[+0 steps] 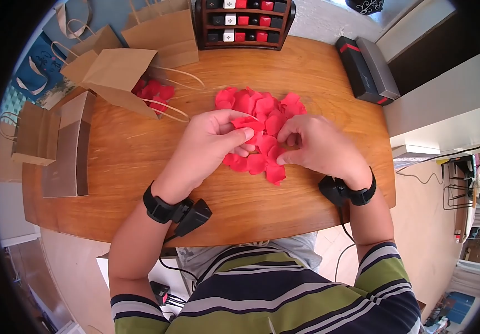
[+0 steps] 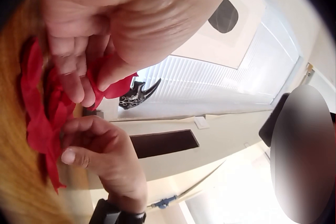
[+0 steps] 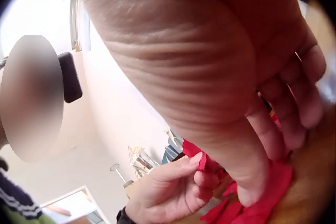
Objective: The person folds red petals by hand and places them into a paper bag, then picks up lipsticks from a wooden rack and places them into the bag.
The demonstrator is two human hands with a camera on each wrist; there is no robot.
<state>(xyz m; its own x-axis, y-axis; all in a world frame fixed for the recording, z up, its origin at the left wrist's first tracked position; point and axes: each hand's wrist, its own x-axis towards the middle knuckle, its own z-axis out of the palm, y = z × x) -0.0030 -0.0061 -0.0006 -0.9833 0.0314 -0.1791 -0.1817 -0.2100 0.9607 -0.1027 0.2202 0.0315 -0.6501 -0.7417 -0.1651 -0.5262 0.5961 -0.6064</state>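
Observation:
A loose pile of red fabric petals (image 1: 265, 106) lies on the wooden table in front of me. My left hand (image 1: 209, 142) is at the pile's left side, pinching red petals (image 1: 246, 123) between thumb and fingers. The left wrist view also shows the held petals (image 2: 115, 86) sticking out past the thumb. At the right side of the pile, my right hand (image 1: 320, 142) has its fingers bent loosely over the petals, with thumb and forefinger apart. Its thumb (image 3: 252, 190) is right at a red petal (image 3: 275, 187) in the right wrist view.
An open brown paper bag (image 1: 114, 75) lies on its side at the left, with red petals inside. More paper bags (image 1: 37, 133) and a flat box (image 1: 67, 150) stand around it. Behind are a small wooden rack (image 1: 245, 42) and dark boxes (image 1: 365, 72).

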